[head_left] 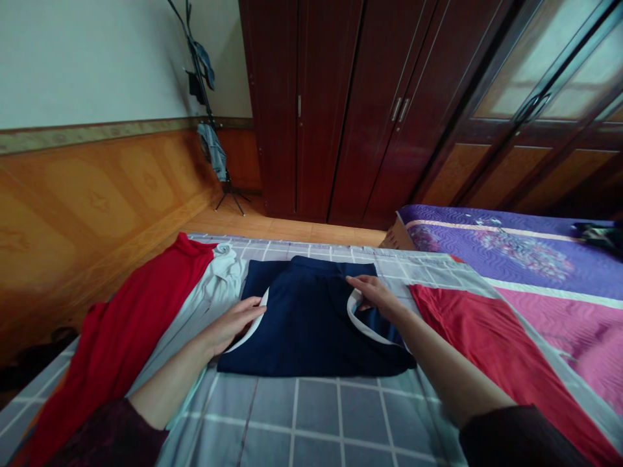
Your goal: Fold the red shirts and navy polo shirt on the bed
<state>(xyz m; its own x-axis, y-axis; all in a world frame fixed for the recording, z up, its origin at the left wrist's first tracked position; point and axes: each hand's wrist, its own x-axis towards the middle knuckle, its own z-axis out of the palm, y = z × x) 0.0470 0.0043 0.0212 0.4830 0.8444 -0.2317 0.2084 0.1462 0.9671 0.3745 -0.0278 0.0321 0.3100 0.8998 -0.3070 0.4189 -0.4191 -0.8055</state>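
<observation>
the navy garment [302, 321] lay folded on the bed [316, 415], between a red cloth [131, 311] and another red cloth [487, 337]. the left hand [233, 324] rested flat, fingers open, on its white-trimmed left edge; the right hand [372, 295] pressed open on its right trim, gripping nothing.

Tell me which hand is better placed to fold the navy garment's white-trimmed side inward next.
Probably the right hand: its fingers already rest on the white-trimmed edge of the navy garment, which curls up off the cloth there. The left hand lies flat on the opposite trim, better suited to pinning the fabric down.
</observation>
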